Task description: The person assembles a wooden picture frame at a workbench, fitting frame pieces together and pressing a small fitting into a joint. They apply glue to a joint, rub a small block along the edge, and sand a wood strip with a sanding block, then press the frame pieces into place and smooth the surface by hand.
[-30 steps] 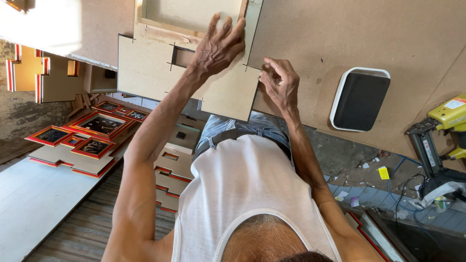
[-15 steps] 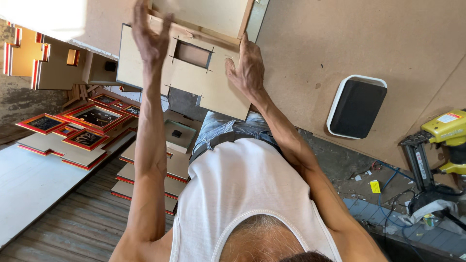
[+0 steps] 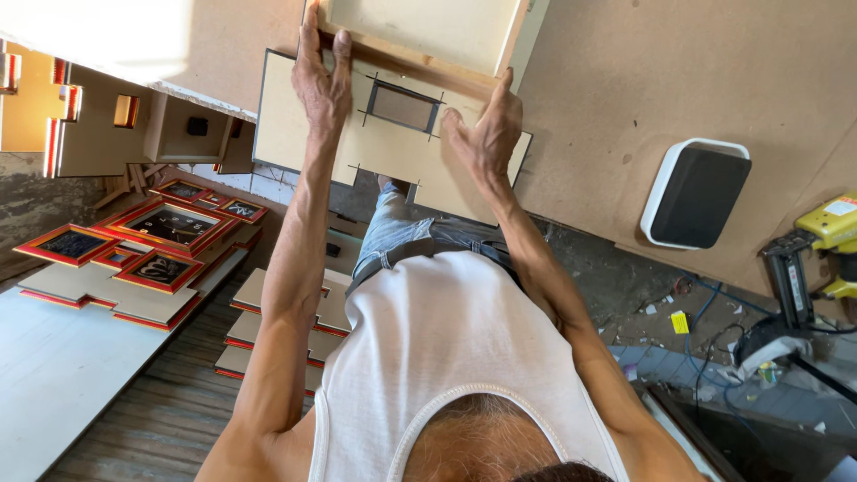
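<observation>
At top centre of the frame, a pale backing board (image 3: 393,143) with a rectangular cut-out lies under a wooden frame (image 3: 420,40). The left hand (image 3: 323,76) and right hand (image 3: 486,134) press flat, fingers spread, clamping nothing. The frame's top is cut off by the picture edge.

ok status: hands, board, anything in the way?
Left hand flat on the wooden frame. Right hand pressing the cut-out board. Nothing in the way.
</observation>
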A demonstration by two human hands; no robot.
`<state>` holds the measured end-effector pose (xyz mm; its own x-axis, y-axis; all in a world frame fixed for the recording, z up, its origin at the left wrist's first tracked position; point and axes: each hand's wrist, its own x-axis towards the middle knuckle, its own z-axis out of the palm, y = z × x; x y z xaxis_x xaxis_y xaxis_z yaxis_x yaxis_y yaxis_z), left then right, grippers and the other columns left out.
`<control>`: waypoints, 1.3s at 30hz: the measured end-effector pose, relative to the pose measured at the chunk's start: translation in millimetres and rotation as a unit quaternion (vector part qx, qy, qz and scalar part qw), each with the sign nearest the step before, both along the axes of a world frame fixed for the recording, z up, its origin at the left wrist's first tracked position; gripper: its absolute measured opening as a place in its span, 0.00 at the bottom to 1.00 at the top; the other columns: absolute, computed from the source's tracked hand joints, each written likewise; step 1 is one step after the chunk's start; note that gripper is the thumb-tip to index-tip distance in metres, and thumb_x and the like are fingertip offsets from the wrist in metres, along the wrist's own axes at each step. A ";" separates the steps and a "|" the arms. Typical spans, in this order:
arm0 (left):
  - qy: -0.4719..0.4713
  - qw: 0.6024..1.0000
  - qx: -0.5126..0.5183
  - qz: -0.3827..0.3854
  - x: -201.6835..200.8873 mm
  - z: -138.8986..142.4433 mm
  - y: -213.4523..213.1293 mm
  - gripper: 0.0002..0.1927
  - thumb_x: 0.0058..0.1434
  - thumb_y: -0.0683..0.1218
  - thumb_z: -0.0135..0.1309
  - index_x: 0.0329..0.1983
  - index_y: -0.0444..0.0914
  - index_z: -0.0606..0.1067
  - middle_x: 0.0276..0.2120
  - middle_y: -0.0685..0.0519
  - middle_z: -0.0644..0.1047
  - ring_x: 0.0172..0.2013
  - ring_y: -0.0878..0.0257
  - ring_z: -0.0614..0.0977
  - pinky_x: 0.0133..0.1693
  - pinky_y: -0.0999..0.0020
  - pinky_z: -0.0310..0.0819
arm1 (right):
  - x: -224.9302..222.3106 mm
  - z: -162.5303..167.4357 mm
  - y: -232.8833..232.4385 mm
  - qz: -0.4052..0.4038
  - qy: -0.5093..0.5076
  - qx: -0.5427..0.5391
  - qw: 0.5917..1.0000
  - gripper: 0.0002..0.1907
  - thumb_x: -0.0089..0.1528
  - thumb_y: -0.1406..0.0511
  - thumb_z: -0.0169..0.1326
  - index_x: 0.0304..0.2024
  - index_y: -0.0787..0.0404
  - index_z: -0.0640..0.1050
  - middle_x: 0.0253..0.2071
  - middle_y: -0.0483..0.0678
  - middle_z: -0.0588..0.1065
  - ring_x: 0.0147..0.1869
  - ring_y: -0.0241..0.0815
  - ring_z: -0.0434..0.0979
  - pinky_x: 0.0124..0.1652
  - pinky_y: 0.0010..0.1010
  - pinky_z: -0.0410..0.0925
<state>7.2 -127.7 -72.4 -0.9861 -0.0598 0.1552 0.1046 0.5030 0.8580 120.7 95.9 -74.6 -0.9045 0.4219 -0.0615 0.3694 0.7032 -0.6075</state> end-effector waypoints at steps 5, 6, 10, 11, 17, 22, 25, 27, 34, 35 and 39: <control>0.020 0.998 -0.053 -0.017 -1.2 -16.7 0.3 0.37 0.74 0.64 0.51 0.75 0.39 0.58 0.67 0.39 0.71 0.67 0.44 0.74 0.66 0.46 0.71 | -2.2 3.3 -2.9 -0.083 0.043 -0.103 0.990 0.58 0.50 0.57 0.72 0.73 0.69 0.55 0.54 0.63 0.74 0.55 0.54 0.79 0.50 0.39 0.78; 0.012 0.999 -0.050 -0.017 -2.7 -19.7 1.5 0.37 0.73 0.64 0.51 0.75 0.39 0.59 0.67 0.40 0.72 0.67 0.46 0.74 0.67 0.48 0.71 | -3.1 2.3 -0.7 -0.099 0.021 -0.107 0.989 0.58 0.50 0.57 0.72 0.73 0.67 0.55 0.53 0.63 0.75 0.55 0.54 0.80 0.50 0.38 0.78; -0.013 0.999 -0.006 -0.030 -5.6 -23.5 10.9 0.38 0.73 0.62 0.53 0.76 0.38 0.56 0.70 0.40 0.68 0.70 0.46 0.71 0.70 0.48 0.68 | 7.9 -3.3 18.2 -0.039 0.111 -0.159 0.980 0.53 0.59 0.60 0.71 0.75 0.68 0.54 0.69 0.71 0.63 0.69 0.63 0.71 0.62 0.46 0.74; 0.006 0.999 0.001 -0.031 -5.9 -22.6 14.8 0.40 0.72 0.62 0.55 0.76 0.37 0.54 0.72 0.39 0.65 0.71 0.45 0.68 0.70 0.45 0.65 | 11.6 -4.4 24.3 -0.029 0.095 -0.098 0.990 0.52 0.58 0.59 0.72 0.74 0.68 0.55 0.68 0.70 0.64 0.69 0.64 0.70 0.62 0.48 0.71; 0.052 0.997 0.009 -0.053 3.1 -22.8 31.0 0.56 0.62 0.68 0.66 0.77 0.41 0.47 0.72 0.40 0.55 0.71 0.43 0.56 0.70 0.38 0.58 | 47.2 -0.9 29.6 0.004 0.051 0.109 0.993 0.41 0.59 0.57 0.70 0.69 0.64 0.66 0.67 0.61 0.69 0.71 0.60 0.69 0.69 0.49 0.64; 0.113 0.981 -0.131 -0.085 -1.7 -28.3 17.0 0.46 0.58 0.72 0.68 0.74 0.63 0.60 0.72 0.39 0.52 0.71 0.42 0.56 0.67 0.42 0.61 | 19.6 10.3 5.8 0.102 0.158 0.232 0.954 0.24 0.66 0.54 0.64 0.59 0.59 0.78 0.62 0.56 0.75 0.69 0.55 0.69 0.66 0.45 0.64; 0.123 0.982 -0.086 -0.118 -6.3 -27.0 3.6 0.46 0.55 0.69 0.70 0.74 0.62 0.62 0.70 0.44 0.56 0.70 0.47 0.61 0.69 0.47 0.65 | -31.0 14.1 -0.9 0.174 0.222 0.264 0.922 0.20 0.65 0.49 0.61 0.49 0.55 0.83 0.46 0.44 0.79 0.59 0.49 0.72 0.58 0.41 0.69; 0.087 0.983 -0.072 -0.148 -6.5 -24.0 -4.1 0.52 0.56 0.66 0.73 0.78 0.57 0.58 0.72 0.43 0.58 0.72 0.48 0.63 0.71 0.49 0.65 | -49.2 20.1 4.2 0.215 0.242 0.266 0.908 0.18 0.65 0.48 0.63 0.42 0.54 0.83 0.38 0.41 0.76 0.51 0.43 0.72 0.50 0.39 0.69; 0.104 0.973 -0.180 -0.099 -10.0 -19.9 7.0 0.70 0.43 0.66 0.80 0.78 0.42 0.47 0.67 0.38 0.60 0.68 0.42 0.62 0.67 0.46 0.57 | -53.3 26.4 3.4 0.260 0.262 0.267 0.890 0.16 0.65 0.52 0.65 0.43 0.55 0.81 0.38 0.40 0.74 0.46 0.41 0.70 0.46 0.37 0.68; 0.109 0.971 -0.192 -0.091 -11.6 -19.9 9.3 0.72 0.40 0.68 0.80 0.77 0.43 0.47 0.67 0.37 0.60 0.67 0.41 0.61 0.67 0.43 0.54 | -51.3 24.9 7.3 0.257 0.257 0.282 0.888 0.19 0.63 0.51 0.66 0.47 0.56 0.80 0.42 0.41 0.75 0.49 0.42 0.71 0.48 0.38 0.69; 0.118 0.964 -0.229 -0.060 -14.2 -18.5 12.5 0.78 0.31 0.75 0.80 0.76 0.45 0.46 0.65 0.35 0.61 0.68 0.36 0.57 0.68 0.32 0.42 | -30.0 17.2 38.8 0.203 0.239 0.267 0.911 0.31 0.61 0.54 0.69 0.62 0.60 0.75 0.57 0.49 0.75 0.61 0.47 0.72 0.60 0.43 0.69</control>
